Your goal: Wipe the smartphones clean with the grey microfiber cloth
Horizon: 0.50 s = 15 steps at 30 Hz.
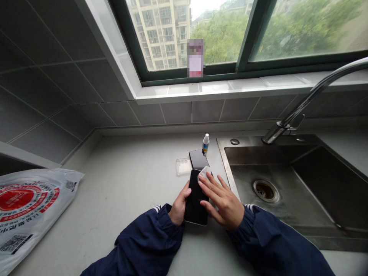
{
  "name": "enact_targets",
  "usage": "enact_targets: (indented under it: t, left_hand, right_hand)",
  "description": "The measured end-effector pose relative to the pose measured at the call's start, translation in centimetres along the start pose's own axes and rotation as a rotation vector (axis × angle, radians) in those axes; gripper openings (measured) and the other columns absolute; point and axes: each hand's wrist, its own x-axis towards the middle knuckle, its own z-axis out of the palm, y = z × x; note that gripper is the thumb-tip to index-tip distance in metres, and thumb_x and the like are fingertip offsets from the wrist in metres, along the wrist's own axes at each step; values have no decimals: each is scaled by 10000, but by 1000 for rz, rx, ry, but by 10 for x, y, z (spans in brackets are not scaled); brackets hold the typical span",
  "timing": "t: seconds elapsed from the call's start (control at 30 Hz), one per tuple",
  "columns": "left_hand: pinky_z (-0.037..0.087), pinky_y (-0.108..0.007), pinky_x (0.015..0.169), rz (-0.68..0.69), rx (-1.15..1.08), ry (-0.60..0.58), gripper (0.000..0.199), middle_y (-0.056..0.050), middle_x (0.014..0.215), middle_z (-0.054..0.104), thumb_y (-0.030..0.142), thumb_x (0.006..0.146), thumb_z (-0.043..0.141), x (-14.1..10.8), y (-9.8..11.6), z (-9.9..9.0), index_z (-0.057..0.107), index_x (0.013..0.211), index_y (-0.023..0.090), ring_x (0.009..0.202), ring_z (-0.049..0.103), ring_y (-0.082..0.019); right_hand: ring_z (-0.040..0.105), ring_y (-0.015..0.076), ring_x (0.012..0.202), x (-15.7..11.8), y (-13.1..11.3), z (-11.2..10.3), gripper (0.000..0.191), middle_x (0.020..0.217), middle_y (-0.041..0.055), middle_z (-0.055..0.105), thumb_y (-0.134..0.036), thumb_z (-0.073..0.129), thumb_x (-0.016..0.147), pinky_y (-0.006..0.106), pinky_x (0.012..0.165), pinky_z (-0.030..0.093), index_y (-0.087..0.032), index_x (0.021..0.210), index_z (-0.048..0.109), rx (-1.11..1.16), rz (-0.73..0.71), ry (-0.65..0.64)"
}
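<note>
Head view: black glossy-screened phone, pale rim, rounded corners, screen dark and facing up, at the near part of the pale grey desk, left of the steel sink's left edge. Left hand: fingers clamped on the phone's left edge. Right hand: fingers apart, fingertips on a crumpled white wipe against the screen's upper right.

Left hand: thumb extended forward, fingers curled beneath, palm turned inward. Right hand: palm down, fingers extended forward and leftward, thumb set apart. Both wrists are covered by sleeves; forearms converge from below.
</note>
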Motion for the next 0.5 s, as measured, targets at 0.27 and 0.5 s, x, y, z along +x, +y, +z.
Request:
enact_targets:
  t: [0.27,0.5]
  left_hand:
    - [296,-387,1156,-126,-107,89,461,-120,1201,690,388,928,463,-2,1,-1,601,1259,98,1212,582,-255]
    - [352,-403,1111,-152,-147,194,557,-125,1146,704,517,938,432,-2,3,2,547,1321,129,1158,617,-256]
  right_hand:
    - [183,311,1471,-3,-23,4,563,1538,122,342,-329,504,952,571,1196,64,-89,1450,396,80,-152,-95]
    - [244,264,1460,-1,-22,1,539,1526,87,375,-309,505,957,522,1206,-16,-142,1458,395,115,-168,-117]
